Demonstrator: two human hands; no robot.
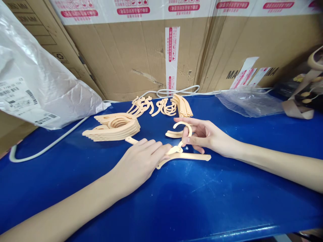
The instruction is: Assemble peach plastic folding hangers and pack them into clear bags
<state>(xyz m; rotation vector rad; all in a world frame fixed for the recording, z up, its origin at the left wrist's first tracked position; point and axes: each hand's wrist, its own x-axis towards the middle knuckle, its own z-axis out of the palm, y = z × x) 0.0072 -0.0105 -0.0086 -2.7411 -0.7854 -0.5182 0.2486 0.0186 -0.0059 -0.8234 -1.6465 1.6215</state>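
Note:
My left hand [141,163] is closed around a cream plastic hanger piece; one rounded end [131,140] sticks out past the knuckles. My right hand [205,136] pinches a curved hanger hook [189,129] between thumb and fingers. The lower end of the hook meets the pale joint at my left fingertips; whether it is locked in cannot be made out. A long hanger arm [194,156] reaches right from below my left fingers, close to the table. Behind my right fingers lie more curved hanger pieces [173,134], partly covered.
On the blue table [161,205], a stack of folded hangers [113,129] stands left. Loose hooks [168,107] and stacked hanger arms [183,106] lie at the back. A white cable [50,148], a plastic bag [252,102], a silvery parcel [42,77] and cardboard boxes [131,57] border the table.

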